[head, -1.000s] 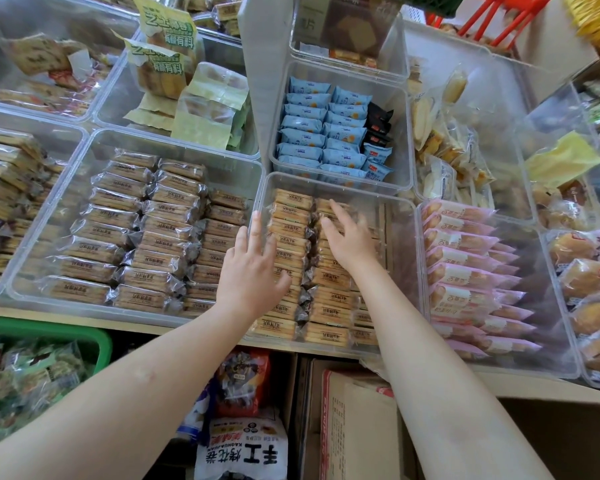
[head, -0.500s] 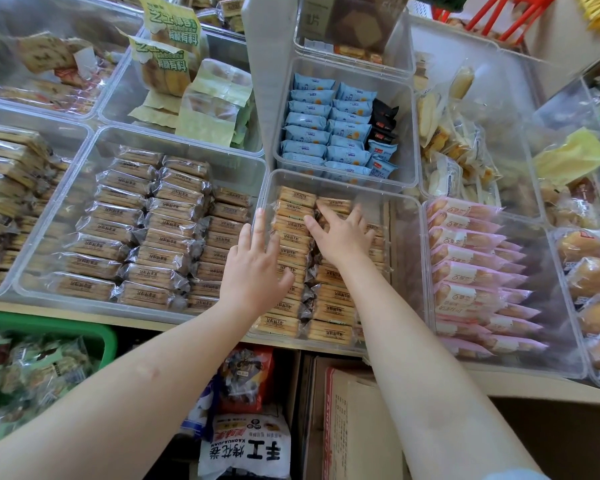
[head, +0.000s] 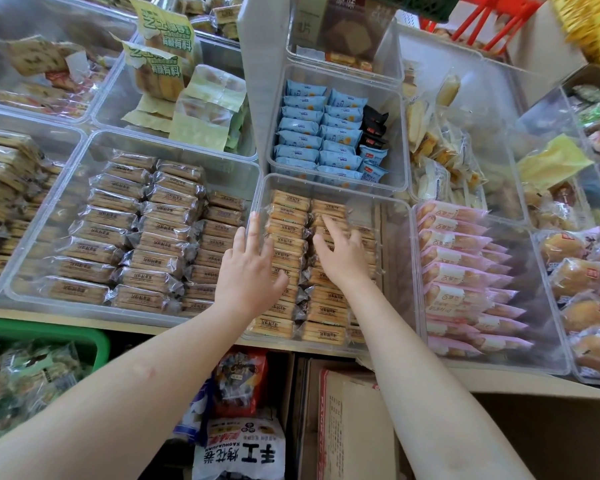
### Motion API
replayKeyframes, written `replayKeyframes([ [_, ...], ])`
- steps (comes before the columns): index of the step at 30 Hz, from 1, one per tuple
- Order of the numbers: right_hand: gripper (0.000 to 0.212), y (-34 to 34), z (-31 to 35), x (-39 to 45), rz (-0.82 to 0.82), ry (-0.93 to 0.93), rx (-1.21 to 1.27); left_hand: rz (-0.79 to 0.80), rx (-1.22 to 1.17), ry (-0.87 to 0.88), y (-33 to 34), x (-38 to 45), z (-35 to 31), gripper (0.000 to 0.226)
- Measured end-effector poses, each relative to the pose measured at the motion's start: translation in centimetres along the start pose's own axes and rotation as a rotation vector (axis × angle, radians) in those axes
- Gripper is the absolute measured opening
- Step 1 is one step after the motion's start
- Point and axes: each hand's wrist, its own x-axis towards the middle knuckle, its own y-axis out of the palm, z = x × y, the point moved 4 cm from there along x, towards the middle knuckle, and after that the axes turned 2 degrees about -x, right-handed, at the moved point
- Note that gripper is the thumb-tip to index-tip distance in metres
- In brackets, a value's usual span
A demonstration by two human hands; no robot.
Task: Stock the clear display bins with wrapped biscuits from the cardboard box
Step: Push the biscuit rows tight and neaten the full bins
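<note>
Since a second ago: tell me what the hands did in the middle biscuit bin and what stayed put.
Both hands stayed flat on the biscuit packs in the middle bin. The right hand slid slightly toward the far end of the rows; the left hand barely shifted. Nothing was picked up or released. The neighbouring bins look unchanged.

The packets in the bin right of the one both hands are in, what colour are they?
Pink wrappers with white labels, in the head view.

The middle clear bin (head: 392, 216) keeps an open strip along its right wall, right of the stacked biscuit packs (head: 288, 233). Its left wall abuts a full bin (head: 94, 147); the blue-pack bin (head: 400, 140) blocks behind.
</note>
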Motion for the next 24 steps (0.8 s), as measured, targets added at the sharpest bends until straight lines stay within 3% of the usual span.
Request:
replayKeyframes([
  [5, 0.052, -0.1, -0.4, 0.2, -0.057, -0.048, -0.086, 0.004, 0.01, 0.003, -0.1, 0.0, 0.0, 0.073],
  [13, 0.063, -0.7, -1.0, 0.1, -0.07, -0.105, 0.085, -0.022, 0.009, 0.012, 0.2, 0.1, 0.0, 0.067],
  [17, 0.081, -1.3, -0.5, 0.4, -0.165, 0.029, 0.322, -0.023, 0.014, 0.015, 0.2, 0.1, 0.1, 0.067],
  [24, 0.113, 0.5, 1.7, 1.8, -0.209, 0.223, 0.072, -0.038, 0.002, 0.011, 0.3, 0.2, 0.1, 0.069],
])
